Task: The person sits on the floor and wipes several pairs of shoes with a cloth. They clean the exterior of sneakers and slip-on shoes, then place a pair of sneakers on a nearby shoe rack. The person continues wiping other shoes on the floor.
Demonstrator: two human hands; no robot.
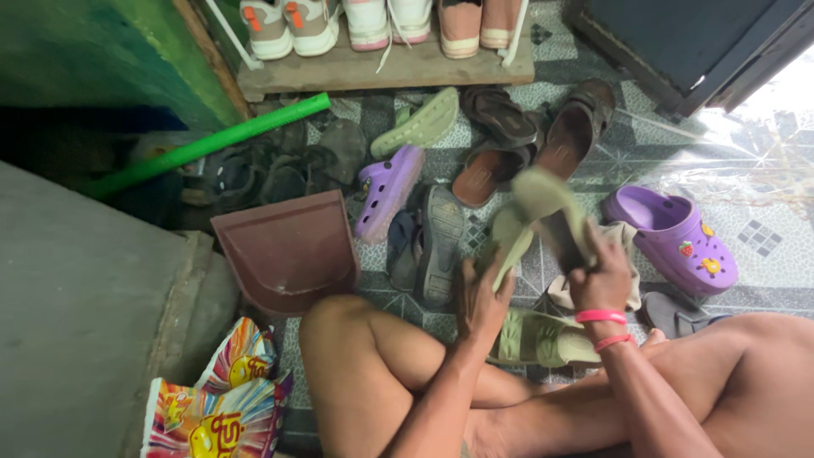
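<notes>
I sit on the tiled floor with bare knees bent. My left hand (482, 297) grips the lower edge of a pale green slide sandal (530, 208) held up above the floor. My right hand (598, 270), with pink bands on the wrist, presses a dark brush-like object (564, 237) against the sandal. What that object is stays unclear. A second pale green sandal (538, 339) lies on the floor under my hands, beside a beige cloth (623, 242).
Around lie purple clogs (678, 237) (386, 191), brown sandals (577, 127), a grey sandal (441, 242), another pale green sandal (420, 123), a maroon dustpan (288, 250), a green pipe (212, 144), colourful wrappers (220, 399). A wooden rack (381, 68) holds sneakers. A concrete step (76, 314) stands at left.
</notes>
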